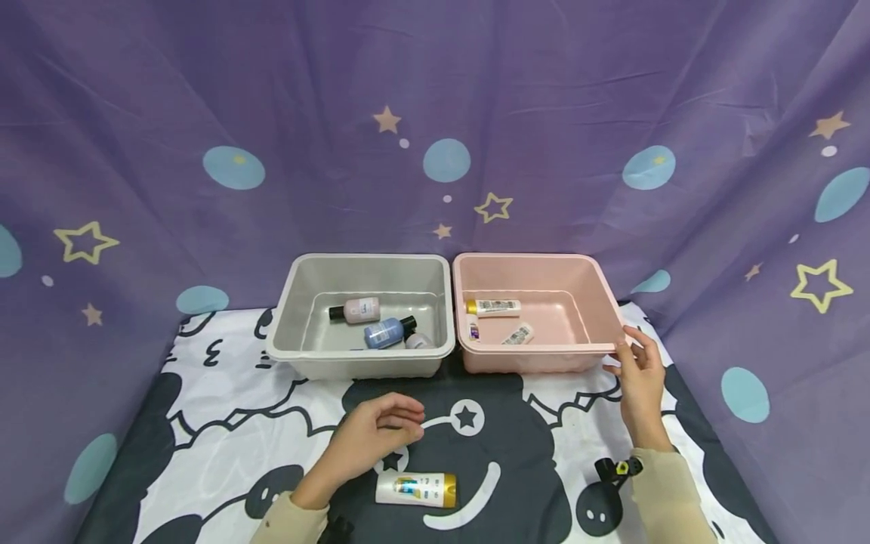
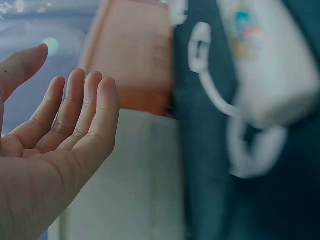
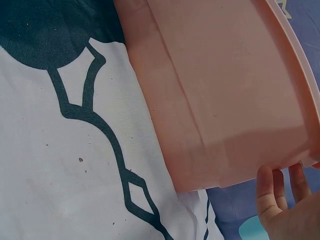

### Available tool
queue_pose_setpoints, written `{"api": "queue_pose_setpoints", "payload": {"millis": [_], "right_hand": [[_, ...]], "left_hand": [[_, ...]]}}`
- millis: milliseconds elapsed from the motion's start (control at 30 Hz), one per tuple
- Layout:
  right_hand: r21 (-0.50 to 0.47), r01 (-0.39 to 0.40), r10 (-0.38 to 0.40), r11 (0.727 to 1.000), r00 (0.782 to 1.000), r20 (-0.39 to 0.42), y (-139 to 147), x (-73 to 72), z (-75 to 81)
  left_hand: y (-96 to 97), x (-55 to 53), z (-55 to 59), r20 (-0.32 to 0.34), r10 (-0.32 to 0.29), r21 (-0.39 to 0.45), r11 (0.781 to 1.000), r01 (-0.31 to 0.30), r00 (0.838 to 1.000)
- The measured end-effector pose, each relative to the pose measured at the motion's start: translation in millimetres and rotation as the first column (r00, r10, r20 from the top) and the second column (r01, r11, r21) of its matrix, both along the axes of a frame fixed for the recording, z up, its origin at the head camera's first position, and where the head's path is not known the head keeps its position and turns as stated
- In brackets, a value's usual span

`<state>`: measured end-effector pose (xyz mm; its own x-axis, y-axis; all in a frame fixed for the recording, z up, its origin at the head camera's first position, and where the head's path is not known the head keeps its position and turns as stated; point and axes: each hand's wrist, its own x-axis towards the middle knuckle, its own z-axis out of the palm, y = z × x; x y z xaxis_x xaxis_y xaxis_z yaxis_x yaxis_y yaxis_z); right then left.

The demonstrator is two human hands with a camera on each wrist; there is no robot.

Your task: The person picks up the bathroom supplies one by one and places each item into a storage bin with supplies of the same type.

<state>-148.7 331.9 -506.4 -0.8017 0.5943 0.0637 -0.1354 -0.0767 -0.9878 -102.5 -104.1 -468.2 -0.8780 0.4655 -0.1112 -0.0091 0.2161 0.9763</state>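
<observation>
My left hand [image 1: 382,433] hovers above the cloth in front of the grey bin [image 1: 360,366], fingers slightly bent and palm bare. Just below it lies a white tube with a gold cap [image 1: 416,489], blurred in the left wrist view. My right hand [image 1: 641,376] touches the front right corner of the pink bin [image 1: 530,361], its fingertips against the side and rim. The pink bin holds a yellow-capped white tube [image 1: 498,307] and two small white tubes, one of them a tilted tube [image 1: 519,335]. In the grey bin are a pink bottle [image 1: 362,310], a blue bottle [image 1: 384,333] and a pale bottle [image 1: 419,341].
The two bins stand side by side at the back of the table, against a purple star-patterned curtain [image 1: 340,196]. A black and white cartoon cloth [image 1: 224,438] covers the tabletop.
</observation>
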Motion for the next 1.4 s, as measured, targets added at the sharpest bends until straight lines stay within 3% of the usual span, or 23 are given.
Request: {"api": "queue_pose_setpoints", "payload": {"millis": [367,600,867,1400], "right_hand": [[-0.019,-0.004,0.004,1.000,1.000,-0.002,2,-1.3,-3.1],[-0.015,-0.005,0.005,1.000,1.000,0.000,2,-1.8,-4.0],[-0.014,-0.010,0.010,1.000,1.000,0.005,2,-0.4,-2.8],[-0.004,-0.005,0.005,1.000,1.000,0.002,1,-0.2,-1.8]], "left_hand": [[-19.1,15.9,-44.4,0.006,-0.026,-0.093,0.995,0.026,1.000],[-23.2,23.8,-61.7,-0.091,-0.103,-0.243,0.967,0.078,0.990],[-29.7,29.1,-65.6,-0.172,-0.191,-0.291,0.947,0.136,0.966],[-37.2,31.0,-60.6,-0.132,-0.267,-0.394,0.898,0.196,0.955]]}}
